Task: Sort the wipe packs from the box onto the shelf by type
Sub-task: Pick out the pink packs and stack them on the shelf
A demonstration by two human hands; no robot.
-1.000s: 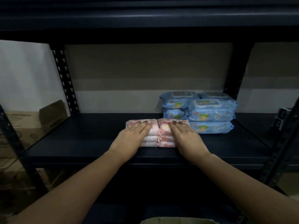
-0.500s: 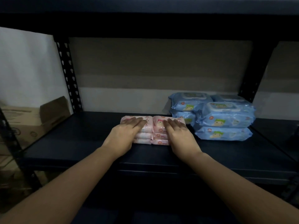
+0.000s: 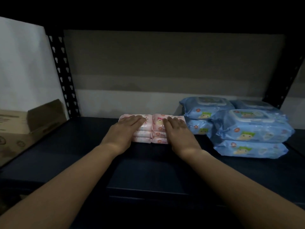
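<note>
no text can be read. the blue wipe packs [image 3: 252, 129] at right and the pink wipe packs [image 3: 153, 129] at centre carry small round marks, and the cardboard box [image 3: 19, 128] at left dark print, all too blurred to make out.

Open shelf [image 3: 79, 146] surface across the lower left of the frame, out to the cardboard box [image 3: 24, 128] at the left edge. Blocked in the centre by pink wipe packs [image 3: 152, 129] under both hands. Blocked at right by blue wipe packs [image 3: 247, 129], stacked high, almost touching the pink ones. Free height above both stacks, up to the dark upper shelf.
</note>
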